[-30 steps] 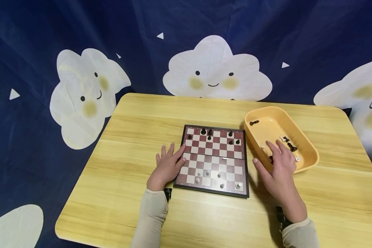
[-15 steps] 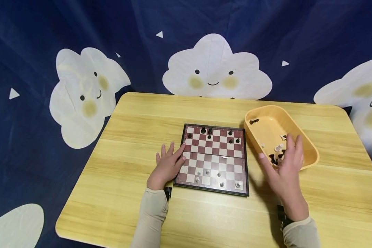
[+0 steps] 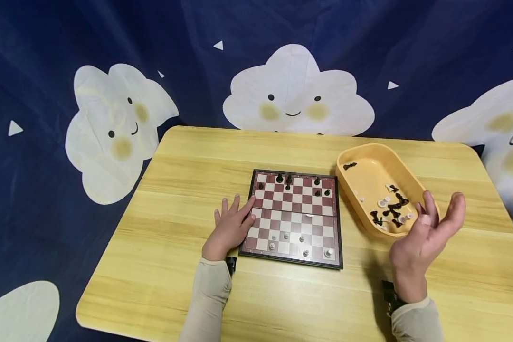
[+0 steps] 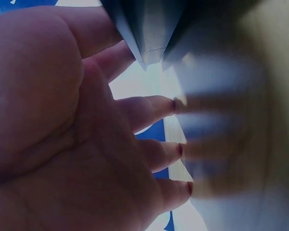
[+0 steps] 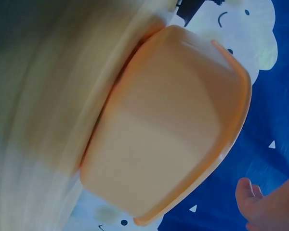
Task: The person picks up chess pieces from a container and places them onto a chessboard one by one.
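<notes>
A folding chessboard (image 3: pixel 296 216) lies flat on the table, black pieces standing in its far half and white ones in its near half. My left hand (image 3: pixel 230 232) rests at the board's left edge, thumb and index finger touching it, the other fingertips on the table. In the left wrist view that hand (image 4: pixel 101 125) shows its palm beside the dark board edge. Over the near right corner of the yellow-orange tray (image 3: pixel 354 209) my right hand (image 3: pixel 419 249) is raised and turned, fingers loosely bent, no piece visible in it. In the right wrist view only part of that hand (image 5: pixel 267 202) appears.
Inside the tray lie several loose chess pieces, black pieces (image 3: pixel 394 206) and white pieces (image 3: pixel 382 203) mixed, mostly near its close end. A small white piece-like sliver (image 3: pixel 309 215) sits by the board's fold. The wooden table (image 3: pixel 162 223) meets a blue cloud-patterned curtain (image 3: pixel 205 71).
My right hand has lifted out of the tray, moved right and turned over, uncovering the pieces in the tray's near end. The left hand stays at the board's edge.
</notes>
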The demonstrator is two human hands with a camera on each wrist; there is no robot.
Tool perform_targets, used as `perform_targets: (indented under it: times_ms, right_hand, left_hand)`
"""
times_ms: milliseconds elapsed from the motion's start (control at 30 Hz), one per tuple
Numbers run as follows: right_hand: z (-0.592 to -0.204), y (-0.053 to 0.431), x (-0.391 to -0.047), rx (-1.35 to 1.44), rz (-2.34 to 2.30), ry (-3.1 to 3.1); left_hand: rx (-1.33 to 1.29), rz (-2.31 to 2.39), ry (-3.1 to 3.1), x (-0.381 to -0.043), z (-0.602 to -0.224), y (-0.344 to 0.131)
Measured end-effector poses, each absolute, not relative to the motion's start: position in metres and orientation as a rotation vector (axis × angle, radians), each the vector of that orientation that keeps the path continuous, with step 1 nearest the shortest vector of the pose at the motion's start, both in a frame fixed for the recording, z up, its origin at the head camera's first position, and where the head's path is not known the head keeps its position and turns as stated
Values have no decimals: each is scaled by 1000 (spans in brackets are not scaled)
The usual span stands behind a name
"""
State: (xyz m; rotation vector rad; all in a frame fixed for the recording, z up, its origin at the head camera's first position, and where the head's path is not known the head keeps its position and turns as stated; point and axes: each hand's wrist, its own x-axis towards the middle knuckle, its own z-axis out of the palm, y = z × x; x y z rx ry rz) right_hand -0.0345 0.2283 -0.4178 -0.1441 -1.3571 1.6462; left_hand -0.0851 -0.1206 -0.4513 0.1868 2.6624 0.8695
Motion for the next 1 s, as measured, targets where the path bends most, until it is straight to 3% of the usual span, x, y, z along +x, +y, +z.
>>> perform_targets:
  times_ms: [433, 1000]
  right_hand:
    - [-395, 221, -36, -230, 1438, -1257]
    - [-407, 232, -32, -138, 1334, -1722]
  left_hand:
    - [200, 873, 2657, -84, -451, -122]
    - [187, 881, 2653, -85, -448, -121]
